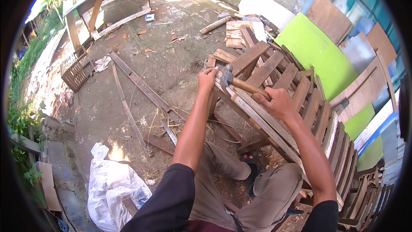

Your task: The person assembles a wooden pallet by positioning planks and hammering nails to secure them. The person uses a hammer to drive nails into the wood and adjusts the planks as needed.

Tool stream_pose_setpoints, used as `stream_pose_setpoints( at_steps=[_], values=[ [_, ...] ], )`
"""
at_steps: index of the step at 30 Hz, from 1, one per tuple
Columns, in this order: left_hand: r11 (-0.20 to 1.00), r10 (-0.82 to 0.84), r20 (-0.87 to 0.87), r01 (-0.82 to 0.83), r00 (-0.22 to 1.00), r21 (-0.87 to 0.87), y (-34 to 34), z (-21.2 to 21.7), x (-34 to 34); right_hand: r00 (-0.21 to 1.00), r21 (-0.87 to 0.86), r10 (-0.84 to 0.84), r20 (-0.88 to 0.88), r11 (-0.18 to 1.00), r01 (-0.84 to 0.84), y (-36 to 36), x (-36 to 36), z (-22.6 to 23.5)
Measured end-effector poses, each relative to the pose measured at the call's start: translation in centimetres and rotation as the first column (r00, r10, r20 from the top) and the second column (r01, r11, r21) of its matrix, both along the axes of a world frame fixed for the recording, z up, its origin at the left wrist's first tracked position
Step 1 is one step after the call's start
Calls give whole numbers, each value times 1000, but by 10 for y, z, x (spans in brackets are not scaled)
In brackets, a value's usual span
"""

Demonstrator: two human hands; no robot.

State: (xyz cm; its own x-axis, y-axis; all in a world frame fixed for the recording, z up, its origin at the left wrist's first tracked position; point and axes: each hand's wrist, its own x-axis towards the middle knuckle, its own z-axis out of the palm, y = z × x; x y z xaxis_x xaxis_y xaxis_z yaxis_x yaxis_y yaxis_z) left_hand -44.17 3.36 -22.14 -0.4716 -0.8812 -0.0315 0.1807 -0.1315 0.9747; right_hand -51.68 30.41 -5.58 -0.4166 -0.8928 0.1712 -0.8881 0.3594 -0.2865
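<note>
My right hand [277, 103] is wrapped round the wooden handle of a claw hammer [246, 87]. The hammer's dark metal head lies over the far end of a pale, weathered wooden strip [257, 118], close to my left hand. At that same end, my left hand [207, 78] is closed with its fingers pressed together; whatever is in the fingertips is too small to make out. The strip runs along the near side of a slatted wooden pallet [285, 77], which stretches from in front of me to the right beside my legs.
Long dark planks [139, 79] and loose strapping lie on the ground to the left. A white sack [113, 187] sits at lower left. Green panels [317, 53] and other sheets lean on the right wall. A plastic crate [74, 74] and a wooden frame [96, 10] stand farther off.
</note>
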Motion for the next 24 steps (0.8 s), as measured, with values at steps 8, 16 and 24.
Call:
stream_pose_setpoints(
  at_steps=[8,16,24],
  values=[
    [999,-7,-30,8,1000,35,3,-4,1,944,87,317,-89,947,-309,-28,-67,-57],
    [999,3,-19,-2,1000,52,11,7,9,903,94,391,-177,920,-380,-52,-109,-71],
    [999,-27,-62,30,998,43,8,-1,9,908,74,397,-135,918,-390,-46,-104,-83]
  ],
)
